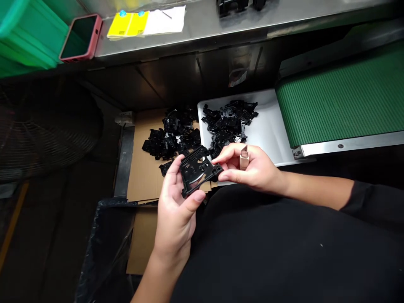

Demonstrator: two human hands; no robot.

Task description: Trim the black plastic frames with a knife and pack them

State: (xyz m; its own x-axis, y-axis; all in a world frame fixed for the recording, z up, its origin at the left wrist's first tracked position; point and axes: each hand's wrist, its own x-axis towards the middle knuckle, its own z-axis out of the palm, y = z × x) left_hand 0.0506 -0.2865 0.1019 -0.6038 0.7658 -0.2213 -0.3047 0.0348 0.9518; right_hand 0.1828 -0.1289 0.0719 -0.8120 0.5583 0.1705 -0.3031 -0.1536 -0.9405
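Observation:
A black moulded plastic part [198, 170], flat and frame-like with cut-outs, is tilted up in front of me. My left hand [175, 202] grips it along the left and lower edges, thumb on the near side. At its right end, the thumb and forefinger of my right hand [249, 166] touch the part. A small utility knife [244, 162] is tucked in that same hand, its short blade pointing up between the fingers. The rest of the knife is hidden in the palm.
Black plastic parts [172, 134] are piled on cardboard [142, 172]; more parts [229, 120] lie in a white tray [268, 147]. A green conveyor belt [341, 99] runs at right. On the steel ledge [202, 40] are a phone [80, 38] and yellow labels [128, 24]. A fan [47, 126] stands left.

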